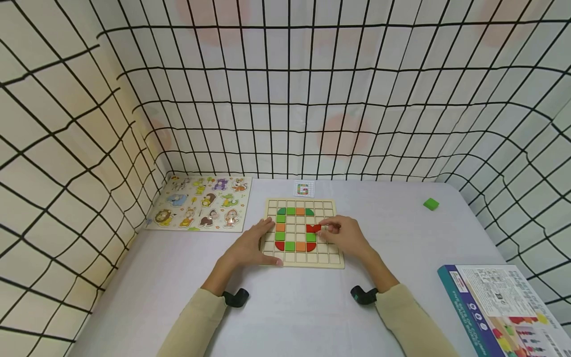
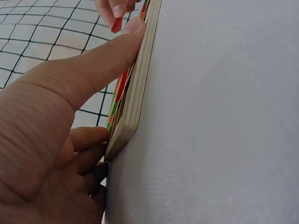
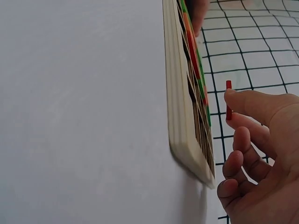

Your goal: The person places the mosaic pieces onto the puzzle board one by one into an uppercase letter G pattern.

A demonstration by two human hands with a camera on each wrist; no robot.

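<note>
A pale wooden grid board (image 1: pixel 325 258) lies flat at the middle of the table, with green, orange and red tiles set in a closed ring of cells. My left hand (image 1: pixel 250 245) spreads around its near left corner, thumb along the near edge and fingertips at the left side. Between thumb and forefinger, my right hand (image 1: pixel 346 236) pinches a small flat red tile (image 3: pixel 229 100) over the right side of the ring. Seen edge-on in the right wrist view, that tile is thin. The other right fingers curl loosely.
A small card (image 1: pixel 305 188) with a coloured letter G lies behind the board. An animal picture board (image 1: pixel 200 204) sits at the back left. One green block (image 1: pixel 430 204) lies at the far right, and a printed box (image 1: pixel 499 302) at the front right. Black netting (image 1: pixel 289 70) encloses the table.
</note>
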